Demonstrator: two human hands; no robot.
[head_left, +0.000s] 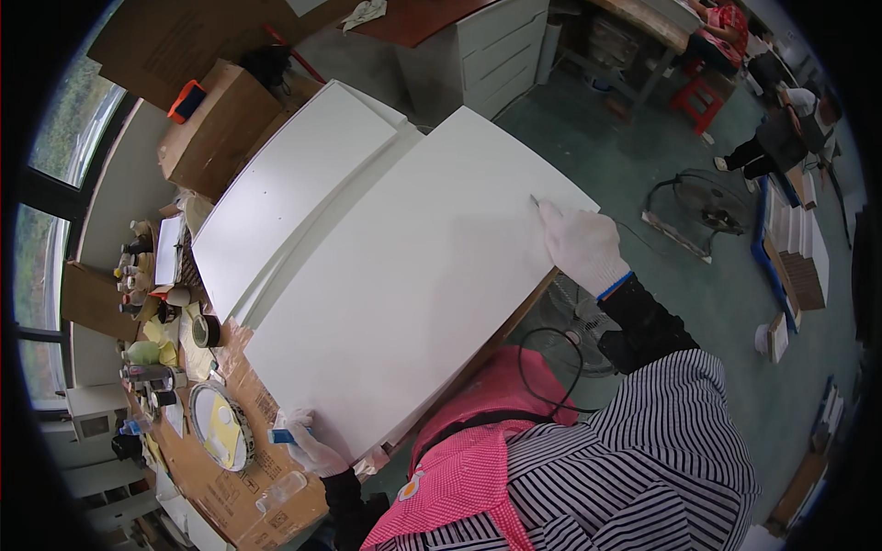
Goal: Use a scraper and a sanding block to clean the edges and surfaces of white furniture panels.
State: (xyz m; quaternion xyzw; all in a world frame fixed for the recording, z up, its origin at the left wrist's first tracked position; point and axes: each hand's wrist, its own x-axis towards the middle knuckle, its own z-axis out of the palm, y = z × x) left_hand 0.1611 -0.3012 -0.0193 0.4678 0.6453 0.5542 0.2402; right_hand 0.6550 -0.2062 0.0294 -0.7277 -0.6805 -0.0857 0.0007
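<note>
A large white board (413, 275) lies flat on the workbench in front of me. My right hand (579, 243), in a white glove, rests on the board's far right edge and grips a thin pointed tool whose tip touches the surface. My left hand (308, 441), also gloved, presses on the board's near left corner and holds a small blue object. A second white board (285, 184) lies beside the first, farther to the left.
Cardboard (248, 487) covers the bench at the left, with a round tin (220, 424), tape roll (206, 329), bottles and cans (138, 266). A cardboard box (216, 129) stands behind. A fan (703, 207) lies on the green floor; a person (790, 133) works far right.
</note>
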